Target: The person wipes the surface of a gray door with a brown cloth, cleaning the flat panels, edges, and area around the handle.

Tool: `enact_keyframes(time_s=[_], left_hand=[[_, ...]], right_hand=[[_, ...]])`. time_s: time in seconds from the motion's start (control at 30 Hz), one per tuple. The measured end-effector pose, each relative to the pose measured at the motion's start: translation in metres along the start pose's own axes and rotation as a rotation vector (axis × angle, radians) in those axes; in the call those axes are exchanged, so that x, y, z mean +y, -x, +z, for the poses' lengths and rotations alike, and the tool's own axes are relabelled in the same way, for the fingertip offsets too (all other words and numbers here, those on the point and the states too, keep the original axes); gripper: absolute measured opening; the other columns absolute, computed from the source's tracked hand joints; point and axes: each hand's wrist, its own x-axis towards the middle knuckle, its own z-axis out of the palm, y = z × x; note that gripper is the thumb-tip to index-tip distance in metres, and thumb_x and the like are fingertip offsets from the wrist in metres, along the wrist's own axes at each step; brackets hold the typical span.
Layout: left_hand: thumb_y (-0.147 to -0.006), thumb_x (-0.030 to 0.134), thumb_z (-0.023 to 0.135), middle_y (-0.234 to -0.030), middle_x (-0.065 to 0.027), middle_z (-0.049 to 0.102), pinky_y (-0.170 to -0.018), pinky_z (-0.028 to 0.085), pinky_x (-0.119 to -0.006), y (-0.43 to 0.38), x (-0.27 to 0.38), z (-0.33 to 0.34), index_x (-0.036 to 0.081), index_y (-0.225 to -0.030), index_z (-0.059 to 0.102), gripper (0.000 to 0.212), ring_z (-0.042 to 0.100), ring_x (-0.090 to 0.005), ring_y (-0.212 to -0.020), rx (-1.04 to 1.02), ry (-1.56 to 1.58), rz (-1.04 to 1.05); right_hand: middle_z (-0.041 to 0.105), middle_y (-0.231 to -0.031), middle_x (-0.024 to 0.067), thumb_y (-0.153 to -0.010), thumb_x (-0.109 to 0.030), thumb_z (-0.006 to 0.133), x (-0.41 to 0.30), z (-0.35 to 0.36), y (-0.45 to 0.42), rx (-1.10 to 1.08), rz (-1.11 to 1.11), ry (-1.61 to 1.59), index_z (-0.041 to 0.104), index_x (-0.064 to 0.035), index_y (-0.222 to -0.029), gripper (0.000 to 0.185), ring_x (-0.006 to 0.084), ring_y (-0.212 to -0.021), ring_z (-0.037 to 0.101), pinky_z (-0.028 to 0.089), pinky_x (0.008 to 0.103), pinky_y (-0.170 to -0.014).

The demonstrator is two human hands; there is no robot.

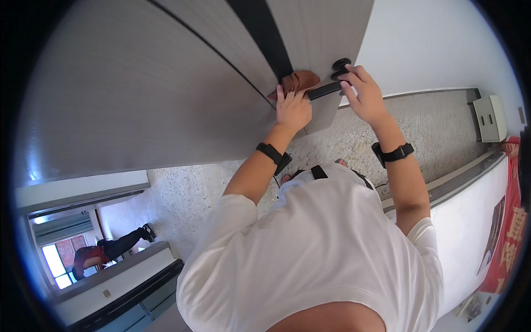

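A grey wood-look door (157, 95) with a black vertical stripe (265, 33) stands before me. My left hand (294, 110) presses a brown cloth (302, 81) against it, at the inner end of a black door lever (325, 90). At the lever's outer end is my right hand (363, 93), its thumb and fingers around the tip and close to a round black knob or lock piece (341, 64) near the door's edge. Whether the right fingers grip the lever firmly is unclear. Both wrists wear black straps with small devices.
Speckled stone floor (191, 199) runs beneath me. A white wall (419, 45) adjoins the door's edge. At the far right are a pale cabinet (491, 118) and a red banner (512, 232) bearing writing. A person (97, 255) in dark trousers is beyond a doorway at lower left.
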Motion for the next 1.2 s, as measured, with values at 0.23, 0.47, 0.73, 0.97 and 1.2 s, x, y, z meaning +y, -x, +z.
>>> enact_keyframes(time_s=[0.23,0.47,0.73,0.97,1.2], left_hand=[[-0.085,0.022,0.055,-0.123,0.0004,0.066,-0.120,0.016,-0.050,-0.041,0.029,0.024,0.022,-0.118,0.069,0.036,0.049,-0.0171,-0.129,-0.092,-0.158,0.084],[-0.081,0.022,0.058,-0.115,0.0026,0.065,-0.119,0.021,-0.049,-0.025,-0.003,0.017,0.021,-0.114,0.068,0.035,0.049,-0.0189,-0.127,-0.114,-0.059,0.147],[-0.080,0.022,0.060,-0.102,0.0062,0.066,-0.118,0.023,-0.050,0.075,-0.085,-0.018,0.030,-0.109,0.072,0.033,0.051,-0.0162,-0.120,0.072,-0.127,-0.046],[-0.083,0.020,0.057,-0.105,0.0037,0.071,-0.120,0.018,-0.054,0.225,-0.216,-0.068,0.033,-0.109,0.074,0.033,0.058,-0.0203,-0.114,-0.216,-0.205,-0.379],[-0.085,0.018,0.054,-0.132,-0.0275,0.054,-0.115,0.017,-0.065,0.308,-0.317,-0.134,0.006,-0.128,0.060,0.046,0.042,-0.0460,-0.130,-0.343,-0.126,-0.922]], right_hand=[[0.057,-0.113,0.0204,-0.090,-0.019,0.065,0.025,0.008,-0.017,-0.066,0.025,-0.091,0.066,-0.0055,-0.099,0.016,0.0346,-0.102,0.063,0.053,0.0416,-0.081],[0.055,-0.126,0.0205,-0.093,-0.019,0.064,0.047,0.025,-0.013,-0.039,0.019,-0.067,0.068,-0.0087,-0.110,0.020,0.0303,-0.105,0.061,0.055,0.0331,-0.068],[0.045,-0.137,0.0194,-0.100,-0.016,0.052,0.025,0.031,0.004,-0.019,0.081,0.044,0.065,-0.0069,-0.122,0.027,0.0254,-0.110,0.056,0.050,0.0319,-0.078],[0.041,-0.140,0.0186,-0.104,-0.024,0.038,0.007,0.066,0.014,0.251,0.199,0.067,0.058,-0.0039,-0.126,0.035,0.0261,-0.113,0.054,0.053,0.0307,-0.071],[0.040,-0.136,0.0204,-0.100,-0.033,0.032,-0.003,0.088,0.009,0.412,0.288,0.240,0.054,-0.0006,-0.120,0.044,0.0320,-0.120,0.048,0.053,0.0375,-0.083]])
